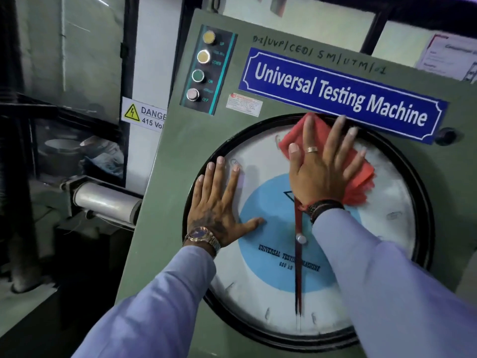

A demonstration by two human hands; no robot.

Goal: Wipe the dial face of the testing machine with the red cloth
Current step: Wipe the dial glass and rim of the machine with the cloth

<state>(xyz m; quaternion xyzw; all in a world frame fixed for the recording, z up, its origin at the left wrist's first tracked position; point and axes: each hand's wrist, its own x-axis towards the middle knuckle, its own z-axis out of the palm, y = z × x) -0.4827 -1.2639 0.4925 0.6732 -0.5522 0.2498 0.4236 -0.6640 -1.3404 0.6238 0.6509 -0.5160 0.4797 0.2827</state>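
The large round dial face [268, 293], white with a blue centre and a black rim, fills the front of the green testing machine [165, 177]. A red pointer runs down its middle. My right hand [322, 169] lies flat on the red cloth [361, 182], fingers spread, pressing it against the upper part of the dial near the rim. The cloth shows above my fingers and at the right of my palm. My left hand [219, 205] rests flat and empty on the dial's left side, with its fingers over the rim.
A blue "Universal Testing Machine" nameplate [343, 91] sits just above the dial. A panel of push buttons [204, 71] is at the upper left. A danger 415 volt sign [144, 113] and a metal cylinder [103, 202] are to the machine's left.
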